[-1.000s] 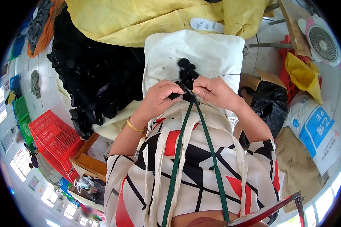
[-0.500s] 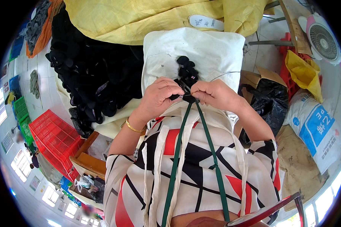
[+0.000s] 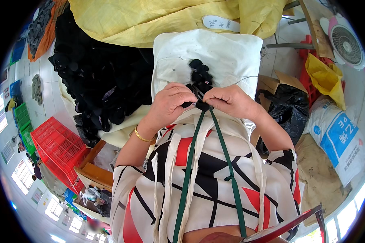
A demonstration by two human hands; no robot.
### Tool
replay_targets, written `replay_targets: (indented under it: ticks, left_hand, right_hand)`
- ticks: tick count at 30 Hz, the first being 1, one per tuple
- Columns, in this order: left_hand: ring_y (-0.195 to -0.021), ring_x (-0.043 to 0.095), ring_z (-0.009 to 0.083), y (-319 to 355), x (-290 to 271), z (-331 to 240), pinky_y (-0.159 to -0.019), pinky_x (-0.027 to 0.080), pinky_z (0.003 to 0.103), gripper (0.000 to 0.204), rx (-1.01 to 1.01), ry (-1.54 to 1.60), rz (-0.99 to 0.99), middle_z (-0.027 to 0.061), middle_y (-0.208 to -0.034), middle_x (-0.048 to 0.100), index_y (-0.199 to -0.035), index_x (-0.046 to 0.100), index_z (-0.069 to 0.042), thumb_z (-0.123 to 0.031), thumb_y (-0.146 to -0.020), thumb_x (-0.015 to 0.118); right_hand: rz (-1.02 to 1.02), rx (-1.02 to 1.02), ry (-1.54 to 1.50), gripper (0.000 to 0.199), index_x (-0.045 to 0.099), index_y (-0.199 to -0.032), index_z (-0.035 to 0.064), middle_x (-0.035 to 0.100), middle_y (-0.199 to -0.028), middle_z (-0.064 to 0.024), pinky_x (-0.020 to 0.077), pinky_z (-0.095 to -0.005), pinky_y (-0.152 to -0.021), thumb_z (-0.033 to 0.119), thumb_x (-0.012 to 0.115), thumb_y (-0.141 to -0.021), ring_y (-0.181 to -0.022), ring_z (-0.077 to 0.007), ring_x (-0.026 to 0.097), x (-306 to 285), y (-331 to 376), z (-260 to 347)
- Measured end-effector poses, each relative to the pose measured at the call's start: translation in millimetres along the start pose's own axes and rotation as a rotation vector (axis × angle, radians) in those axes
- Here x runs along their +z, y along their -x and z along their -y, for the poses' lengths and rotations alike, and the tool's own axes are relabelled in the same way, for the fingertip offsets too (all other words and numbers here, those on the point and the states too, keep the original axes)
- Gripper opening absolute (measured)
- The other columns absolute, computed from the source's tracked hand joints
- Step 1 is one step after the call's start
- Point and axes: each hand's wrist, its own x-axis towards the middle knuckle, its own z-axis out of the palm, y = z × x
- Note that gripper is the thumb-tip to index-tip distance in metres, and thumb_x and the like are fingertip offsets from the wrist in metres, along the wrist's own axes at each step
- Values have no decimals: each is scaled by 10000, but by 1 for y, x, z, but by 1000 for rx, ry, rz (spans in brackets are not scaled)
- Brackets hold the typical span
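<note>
Both my hands meet over a white cloth [image 3: 215, 52] spread across my lap. My left hand [image 3: 170, 103], with a gold bangle at the wrist, pinches a small black piece [image 3: 187, 104]. My right hand [image 3: 229, 101] pinches the same cluster from the other side, and a thin thread [image 3: 247, 77] runs off to the right of it. A short string of small black pieces [image 3: 199, 75] lies on the cloth just beyond my fingers. Two green straps [image 3: 198, 137] run from my hands down toward my chest.
A big heap of black pieces [image 3: 97, 81] lies to my left on yellow sheeting [image 3: 150, 18]. Red crates [image 3: 54, 146] and a wooden stool [image 3: 95, 174] stand lower left. A black bag [image 3: 286, 105], a yellow bag [image 3: 326, 79], a white sack [image 3: 340, 137] and a small fan [image 3: 344, 42] are at my right.
My hands stay together over the black pieces with only small finger movements. The string of pieces has barely shifted on the cloth.
</note>
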Motion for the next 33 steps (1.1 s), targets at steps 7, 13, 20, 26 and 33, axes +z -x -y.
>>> replay_targets:
  ticks: [7,13,20,26,33]
  left_hand:
    - [-933,658,268,1,1,0,-832,525,351,253,-13,6,0,44,-942,714,-941,699,-78,-39,-718,812]
    - [-893,668,245,3,5,-1,-783,543,327,242,-103,95,11,48,-928,714,-951,716,-70,-27,-731,807]
    - [-844,672,222,12,7,-3,-731,542,298,206,-214,247,35,56,-915,714,-963,716,-54,-31,-771,788]
    - [-798,657,210,12,8,-7,-689,521,289,207,-245,276,57,73,-894,703,-976,718,-38,-22,-780,781]
    - [-748,610,99,14,12,-8,-670,494,237,189,-461,443,38,30,-878,686,-1012,718,-35,-45,-831,774]
  right_hand:
    - [40,-2,-42,123,667,-1050,48,701,-889,-92,525,-299,-714,95,637,-940,-751,-245,669,-1,-1,-6]
    - [89,23,-130,121,663,-1062,43,696,-900,-63,515,-268,-745,105,633,-963,-774,-174,649,2,-3,-17]
    - [105,98,-283,106,657,-1054,34,677,-881,-19,494,-245,-750,93,628,-970,-785,-92,588,12,-2,-17]
    - [80,137,-318,73,643,-1008,24,635,-824,4,481,-236,-678,86,619,-977,-731,-70,561,19,2,-19]
    - [98,239,-488,102,602,-968,29,569,-758,23,466,-221,-583,121,593,-1011,-648,-44,535,21,2,-15]
